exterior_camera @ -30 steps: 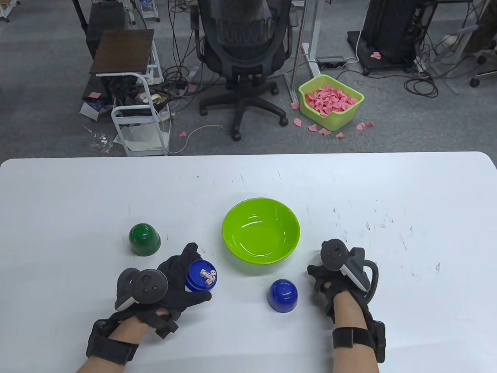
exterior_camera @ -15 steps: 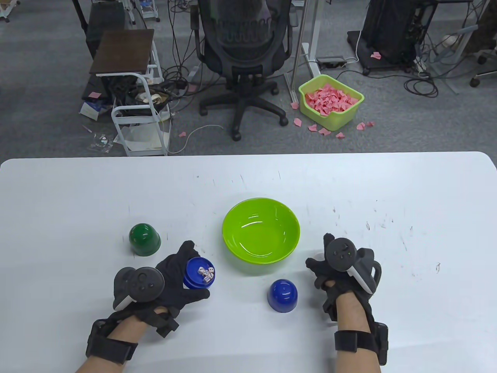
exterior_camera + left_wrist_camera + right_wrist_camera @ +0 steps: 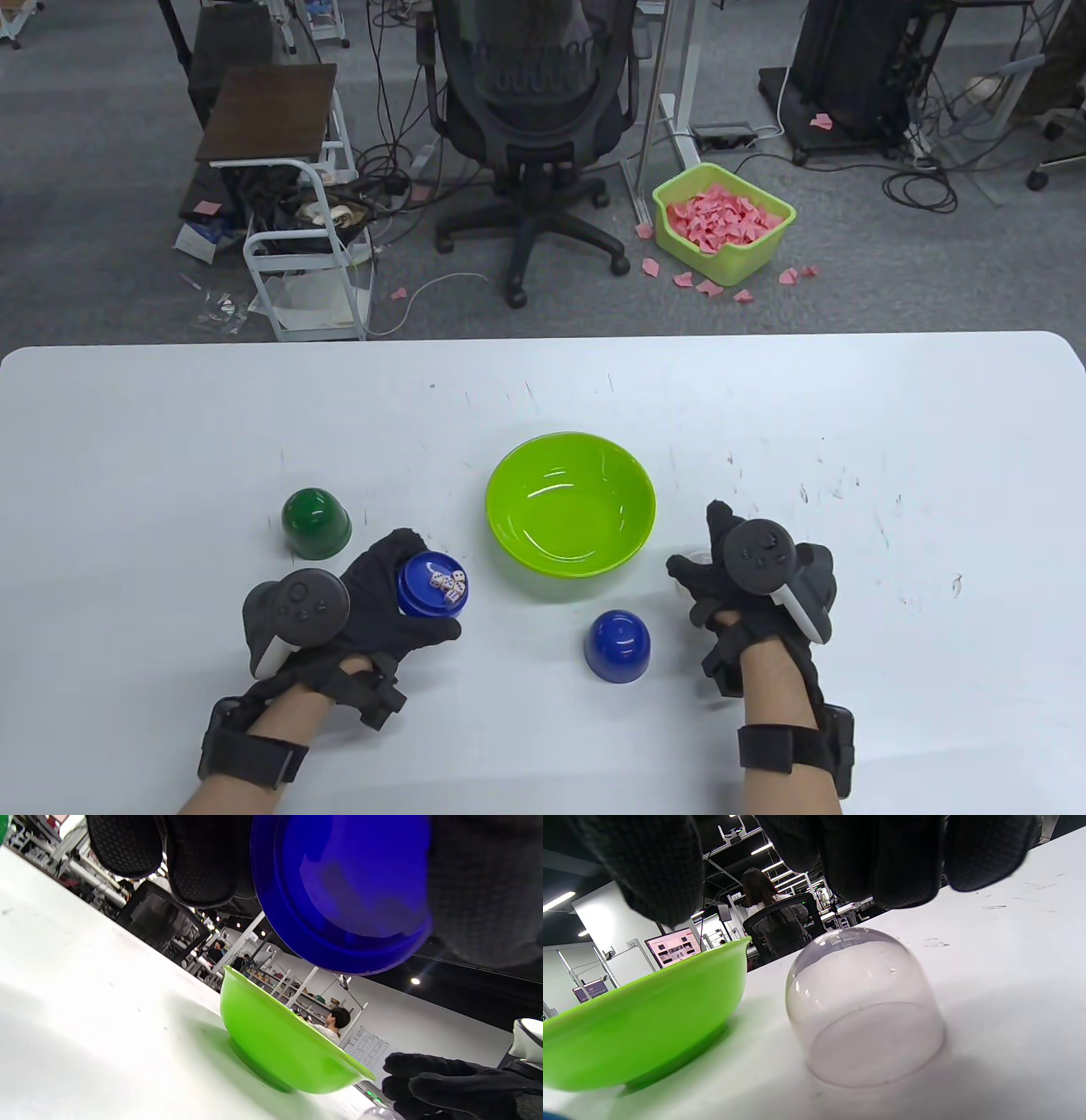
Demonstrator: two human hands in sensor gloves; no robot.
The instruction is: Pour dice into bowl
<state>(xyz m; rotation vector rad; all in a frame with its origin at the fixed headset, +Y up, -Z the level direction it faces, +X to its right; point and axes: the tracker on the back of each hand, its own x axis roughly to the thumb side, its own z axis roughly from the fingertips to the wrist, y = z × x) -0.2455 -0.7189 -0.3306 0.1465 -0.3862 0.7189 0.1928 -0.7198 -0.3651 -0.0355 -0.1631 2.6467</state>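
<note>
Dice point(image 3: 448, 586) wait in the blue tray point(image 3: 431, 586), gripped by the left hand point(image 3: 373, 603) and held off the white table point(image 3: 170, 441), just left of the empty green bowl point(image 3: 570, 504). Over the last second the tray has risen and drifted slightly leftward, so pouring has not begun. The right hand point(image 3: 747, 586) has edged right; its loosely spread fingers point(image 3: 882, 861) hover over a clear dome point(image 3: 861, 1005), gripping nothing.

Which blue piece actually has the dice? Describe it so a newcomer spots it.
Start at the green bowl mid-table and look to its near left. There the left hand grips a shallow blue dish. Unlike the domed blue cup nearby, it is open-topped with white dice showing.
</note>
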